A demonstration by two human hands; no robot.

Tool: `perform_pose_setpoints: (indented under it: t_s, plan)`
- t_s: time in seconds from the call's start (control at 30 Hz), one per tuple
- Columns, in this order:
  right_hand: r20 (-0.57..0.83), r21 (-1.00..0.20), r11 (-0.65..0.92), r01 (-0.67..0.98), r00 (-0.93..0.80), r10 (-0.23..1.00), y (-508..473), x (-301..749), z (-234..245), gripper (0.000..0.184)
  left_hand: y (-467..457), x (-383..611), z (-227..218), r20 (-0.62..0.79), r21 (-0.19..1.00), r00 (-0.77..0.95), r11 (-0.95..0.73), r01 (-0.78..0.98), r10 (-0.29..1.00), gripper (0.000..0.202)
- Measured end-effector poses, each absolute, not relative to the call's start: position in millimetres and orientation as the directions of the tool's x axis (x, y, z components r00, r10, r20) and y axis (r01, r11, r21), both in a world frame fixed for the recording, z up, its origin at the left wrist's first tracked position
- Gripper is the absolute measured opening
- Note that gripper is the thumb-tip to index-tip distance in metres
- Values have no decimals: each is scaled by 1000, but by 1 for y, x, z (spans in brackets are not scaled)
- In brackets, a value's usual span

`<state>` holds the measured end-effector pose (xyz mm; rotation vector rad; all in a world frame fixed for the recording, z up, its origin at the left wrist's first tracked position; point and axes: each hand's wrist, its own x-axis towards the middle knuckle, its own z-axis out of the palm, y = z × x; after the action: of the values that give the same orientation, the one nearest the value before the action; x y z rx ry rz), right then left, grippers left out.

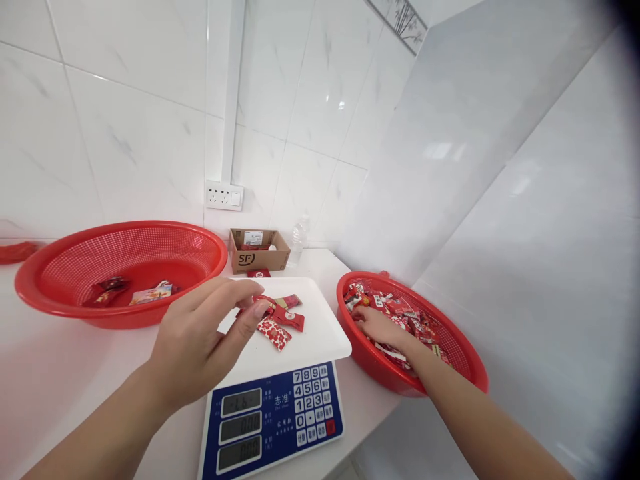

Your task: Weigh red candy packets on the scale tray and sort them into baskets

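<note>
My left hand (200, 337) hovers over the white pan (320, 333) of a digital scale. Its thumb and index finger are a little apart, right by several small wrapped candies on the pan. Among these are a red packet (290, 318) and one with a red-and-white pattern (274, 333). My right hand (376, 325) reaches into a red plastic basket (477, 373) at the right, filled with red-wrapped candies (415, 320). Its fingertips are sunk among the wrappers, so what they grip, if anything, is hidden.
A larger red basket (50, 293) at the left holds a few packets (150, 293). Behind the scale stand a cardboard box (260, 260) and a clear bottle (299, 241). The scale's blue keypad panel (275, 420) faces me. Tiled walls close off the back and right.
</note>
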<state>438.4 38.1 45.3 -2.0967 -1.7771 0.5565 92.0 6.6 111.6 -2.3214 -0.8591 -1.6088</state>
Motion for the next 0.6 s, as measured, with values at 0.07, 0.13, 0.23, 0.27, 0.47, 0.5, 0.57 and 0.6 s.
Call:
perform_pose_setpoints:
  t_s: [0.07,0.13,0.23,0.27,0.47,0.5,0.57,0.6]
  plan:
    - [27,-523,-143,841,183,983,41,442,50,14,9,92,110,890,184,251,-803,567,381,8]
    - [148,-566,-128,814,254,956,43,445,57,19,12,93,108,868,202,273,-797,570,415,9]
    - [280,-665,-96,741,366,887,42,443,71,29,15,95,105,823,226,317,-784,578,471,11]
    - [298,-706,-71,705,387,873,41,439,76,31,15,95,105,808,234,331,-780,581,488,13]
    - [225,-926,108,361,298,928,38,380,87,41,18,98,101,739,252,387,-759,600,552,20]
    - [202,-946,118,301,266,943,39,368,85,41,18,98,101,726,254,396,-754,606,563,21]
    - [157,-973,117,197,204,966,43,347,77,42,20,98,100,705,258,409,-747,613,579,22]
    - [140,-982,113,155,180,974,45,338,73,43,21,98,100,698,260,412,-743,617,586,23]
